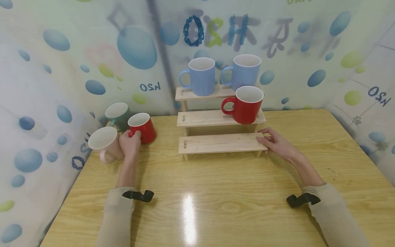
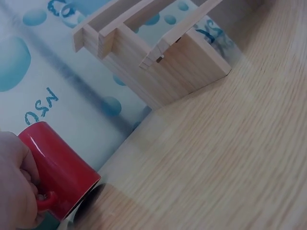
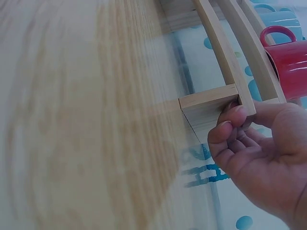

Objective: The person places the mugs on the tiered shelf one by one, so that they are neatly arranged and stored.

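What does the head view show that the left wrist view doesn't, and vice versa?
Only head: the right hand, the pink mug, two light blue mugs, and the middle-tier red mug. Only left wrist: the left side panel's outer face on the wooden rack. Both: the left hand, its grip on the other red mug, the rack, table and patterned backdrop.

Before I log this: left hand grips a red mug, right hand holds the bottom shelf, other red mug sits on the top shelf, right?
Not the top shelf: the head view shows the other red mug on the middle shelf. The left hand grips a red mug and the right hand holds the bottom shelf.
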The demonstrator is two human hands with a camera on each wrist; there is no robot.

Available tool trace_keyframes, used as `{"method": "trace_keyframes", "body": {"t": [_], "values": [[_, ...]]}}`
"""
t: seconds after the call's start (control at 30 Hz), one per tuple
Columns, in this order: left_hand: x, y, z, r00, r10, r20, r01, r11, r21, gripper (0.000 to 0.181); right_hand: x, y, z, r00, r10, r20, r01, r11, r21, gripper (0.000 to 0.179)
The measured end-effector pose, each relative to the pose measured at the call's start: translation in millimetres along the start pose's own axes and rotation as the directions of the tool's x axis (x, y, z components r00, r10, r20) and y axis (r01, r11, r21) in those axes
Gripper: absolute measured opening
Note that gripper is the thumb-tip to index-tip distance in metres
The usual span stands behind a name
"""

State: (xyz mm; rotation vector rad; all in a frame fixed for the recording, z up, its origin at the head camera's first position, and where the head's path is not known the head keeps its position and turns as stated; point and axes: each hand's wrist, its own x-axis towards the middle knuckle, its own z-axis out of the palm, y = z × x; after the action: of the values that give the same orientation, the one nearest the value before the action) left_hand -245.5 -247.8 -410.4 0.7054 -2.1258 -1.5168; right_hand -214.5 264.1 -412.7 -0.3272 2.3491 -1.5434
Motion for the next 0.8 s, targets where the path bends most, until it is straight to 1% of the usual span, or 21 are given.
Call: {"method": "trace_keyframes", "body": {"t": [0.13,0.27,0.37,0.5,0.57,0.67,0.8], "values": [[-1.1,2.3,1.3,1.000,0.002,-0.028,-0.003,0.999,-0.035,0.024,0.7,0,0,1.000,-0.006,-0.001,0.006,1.000,-0.007,0.052],[-2.9,4.0,2.8,1.000,0.013,-0.028,-0.014,0.998,-0.058,0.027,1.0,0,0,1.000,-0.009,-0.001,0.009,1.000,-0.007,0.051],[-5.9,8.0,3.6,0.999,0.040,-0.028,-0.042,0.996,-0.083,0.028,0.9,-1,0,1.000,-0.012,-0.002,0.012,1.000,-0.014,0.051],[-10.7,16.8,3.5,0.996,0.084,-0.028,-0.087,0.984,-0.156,0.027,1.2,-2,0,1.000,-0.013,0.003,0.013,1.000,-0.008,0.052],[-14.0,23.1,2.9,0.995,0.099,-0.014,-0.100,0.974,-0.205,0.027,1.3,-2,0,1.000,-0.013,0.006,0.013,1.000,-0.003,0.052],[-19.8,33.8,1.4,0.994,0.109,0.026,-0.099,0.962,-0.255,0.027,0.9,-1,0,1.000,-0.015,0.008,0.015,1.000,0.000,0.051],[-28.2,49.1,0.2,0.989,0.122,0.078,-0.094,0.950,-0.298,0.026,0.3,-1,0,1.000,-0.015,0.007,0.015,1.000,-0.002,0.050]]}}
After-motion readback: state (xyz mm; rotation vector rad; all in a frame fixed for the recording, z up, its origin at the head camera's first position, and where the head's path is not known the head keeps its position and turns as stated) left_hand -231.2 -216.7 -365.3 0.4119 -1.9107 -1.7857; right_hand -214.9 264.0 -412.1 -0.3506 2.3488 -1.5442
